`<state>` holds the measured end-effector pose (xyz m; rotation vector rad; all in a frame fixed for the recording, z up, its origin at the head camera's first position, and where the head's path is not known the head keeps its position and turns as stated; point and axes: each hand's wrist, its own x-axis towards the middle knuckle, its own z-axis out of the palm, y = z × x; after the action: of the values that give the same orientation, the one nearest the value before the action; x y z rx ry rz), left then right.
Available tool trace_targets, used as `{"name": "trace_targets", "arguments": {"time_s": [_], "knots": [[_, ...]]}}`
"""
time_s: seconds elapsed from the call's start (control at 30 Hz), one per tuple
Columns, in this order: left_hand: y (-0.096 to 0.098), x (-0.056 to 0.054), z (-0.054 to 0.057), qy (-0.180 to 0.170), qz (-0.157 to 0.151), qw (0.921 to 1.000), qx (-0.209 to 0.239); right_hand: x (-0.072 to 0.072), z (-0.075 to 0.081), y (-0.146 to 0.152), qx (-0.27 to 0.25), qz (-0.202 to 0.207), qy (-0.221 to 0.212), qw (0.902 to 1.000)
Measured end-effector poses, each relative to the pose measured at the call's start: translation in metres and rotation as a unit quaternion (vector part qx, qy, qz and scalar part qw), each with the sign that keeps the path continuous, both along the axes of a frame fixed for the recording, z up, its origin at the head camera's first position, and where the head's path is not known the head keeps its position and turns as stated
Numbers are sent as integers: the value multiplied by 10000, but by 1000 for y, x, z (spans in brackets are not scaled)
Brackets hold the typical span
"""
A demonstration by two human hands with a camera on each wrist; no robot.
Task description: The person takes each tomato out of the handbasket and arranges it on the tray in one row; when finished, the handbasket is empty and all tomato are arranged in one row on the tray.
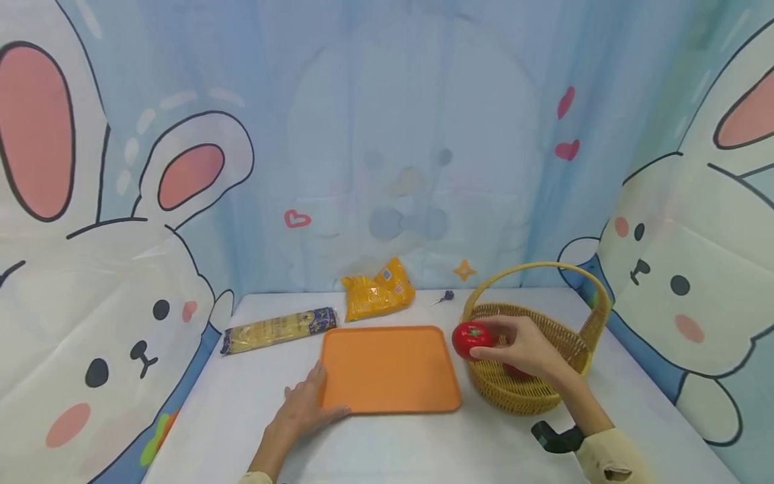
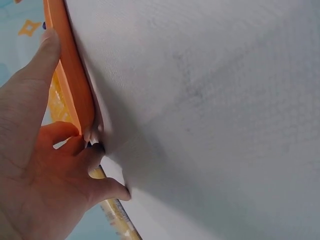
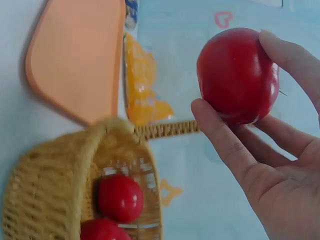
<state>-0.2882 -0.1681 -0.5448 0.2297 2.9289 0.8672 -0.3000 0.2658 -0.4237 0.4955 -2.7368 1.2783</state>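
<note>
My right hand (image 1: 521, 344) holds a red tomato (image 1: 469, 340) with a green stem top between thumb and fingers, over the left rim of a wicker basket (image 1: 514, 402). Inside that basket, the right wrist view shows two more red tomatoes, one round (image 3: 120, 198) and one cut off by the frame (image 3: 103, 230). An orange tray (image 1: 390, 370) lies flat left of the basket. My left hand (image 1: 302, 403) grips its near left corner, thumb along the near edge and fingers at the left edge. Nothing is seen on the tray.
Behind the tray lies a crinkled yellow-orange bag (image 1: 377, 292). A long pack (image 1: 278, 329), yellow with a dark blue end, is at the back left. A small dark object (image 1: 447, 296) sits near the back edge. The basket's tall handle (image 1: 535, 265) arches above it.
</note>
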Motion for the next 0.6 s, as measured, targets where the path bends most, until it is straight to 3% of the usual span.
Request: {"name": "trace_targets", "arguments": {"time_s": [0.33,0.6], "knots": [[2,-3,2,-60,9,9999,81,-9,-16,-43,-96,137,-214,9996],[0,-1,3,-109,86,9999,-7,-25,-51,-95,-368,129,-403,9984]]}}
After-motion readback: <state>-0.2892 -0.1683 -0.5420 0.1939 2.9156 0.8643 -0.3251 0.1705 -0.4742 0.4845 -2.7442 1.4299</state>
